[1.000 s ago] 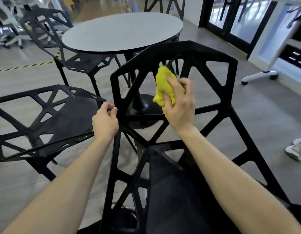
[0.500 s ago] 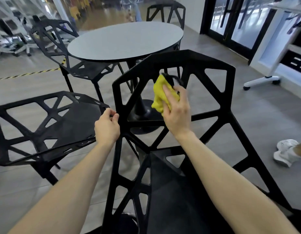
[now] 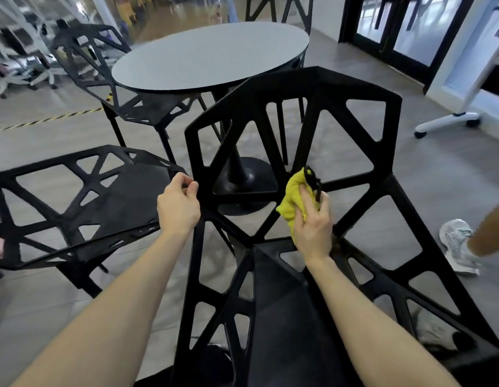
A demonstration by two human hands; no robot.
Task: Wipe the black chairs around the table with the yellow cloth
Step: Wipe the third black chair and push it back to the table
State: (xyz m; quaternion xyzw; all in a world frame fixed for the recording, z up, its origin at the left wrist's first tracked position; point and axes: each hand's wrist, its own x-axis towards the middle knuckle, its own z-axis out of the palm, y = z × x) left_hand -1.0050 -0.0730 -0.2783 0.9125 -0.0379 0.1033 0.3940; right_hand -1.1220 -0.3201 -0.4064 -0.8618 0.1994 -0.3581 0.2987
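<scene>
The nearest chair [image 3: 295, 88] has its open-work back toward the person. The left hand [image 3: 177, 206] curls round the back's left edge, steadying it. The right hand [image 3: 312, 222] grips the bunched yellow cloth [image 3: 291, 201] against a lower strut. The cloth could snag in an opening, or the chair tip toward the table [image 3: 209, 55] beyond if pushed hard.

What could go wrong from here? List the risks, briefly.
1. The yellow cloth is bunched in the right hand among narrow struts of the near chair; fingers or cloth could snag in an opening.
2. The left hand pinches only the backrest's edge; a hard wipe might shift the chair.
3. Someone's white shoe is near the chair's right side; a shifted chair could bump it.
</scene>
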